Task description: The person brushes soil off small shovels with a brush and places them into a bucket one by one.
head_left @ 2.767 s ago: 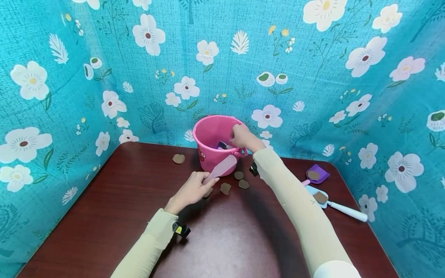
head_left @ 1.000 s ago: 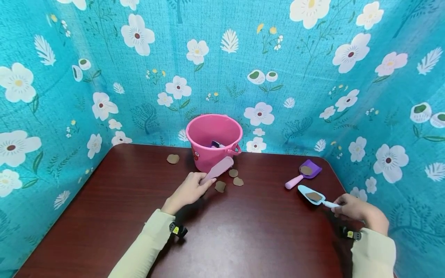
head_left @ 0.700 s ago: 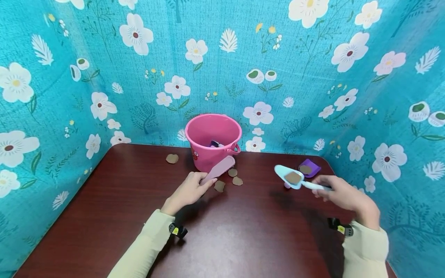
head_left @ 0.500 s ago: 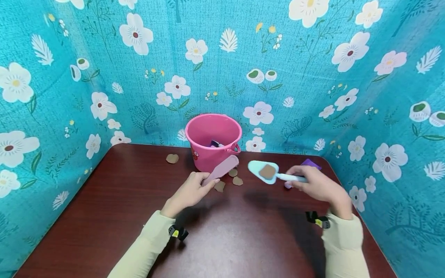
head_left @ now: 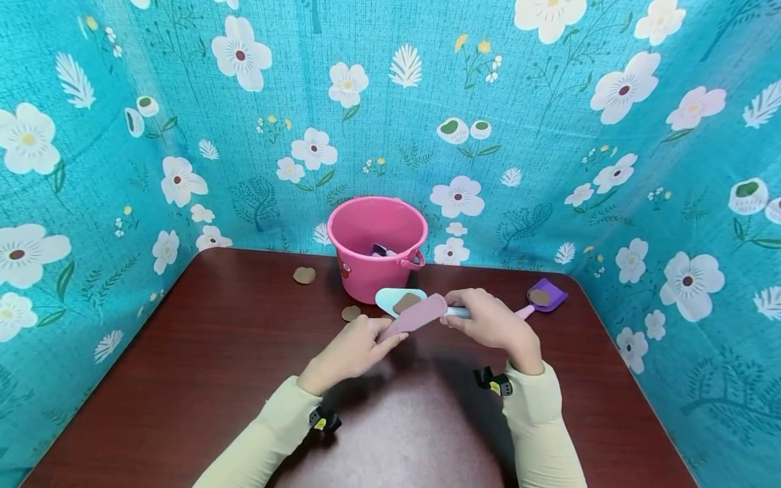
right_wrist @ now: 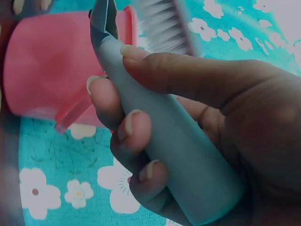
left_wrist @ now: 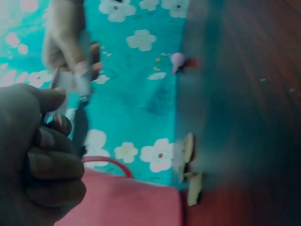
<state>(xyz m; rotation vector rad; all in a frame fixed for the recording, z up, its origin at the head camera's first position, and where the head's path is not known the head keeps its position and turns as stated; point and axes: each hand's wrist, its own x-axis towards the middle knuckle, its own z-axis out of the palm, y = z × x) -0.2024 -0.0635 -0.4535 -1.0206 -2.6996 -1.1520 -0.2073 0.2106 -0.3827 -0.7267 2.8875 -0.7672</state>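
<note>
In the head view my left hand (head_left: 348,352) grips a pink brush (head_left: 421,314) by its handle. White bristles (right_wrist: 164,28) show on its underside in the right wrist view. My right hand (head_left: 493,325) wraps its fingers round the handle (right_wrist: 164,136) of a light blue toy shovel (head_left: 388,297). A flat brown piece (head_left: 406,303) lies on the shovel's blade, and the brush head overlaps blade and handle from above. Both tools are just in front of a pink bucket (head_left: 369,276), which has small things inside.
Brown pieces lie on the dark wooden table (head_left: 244,339): one near my left fingers (head_left: 350,313), another left of the bucket (head_left: 304,275). At the right a purple toy shovel (head_left: 555,290) bears a brown piece (head_left: 539,297). A floral cloth (head_left: 390,135) closes off the back and sides.
My right hand has come out of the bucket, picked up the blue shovel with its brown piece, and carried it left to the bucket's front. The brush has shifted slightly right over it.
</note>
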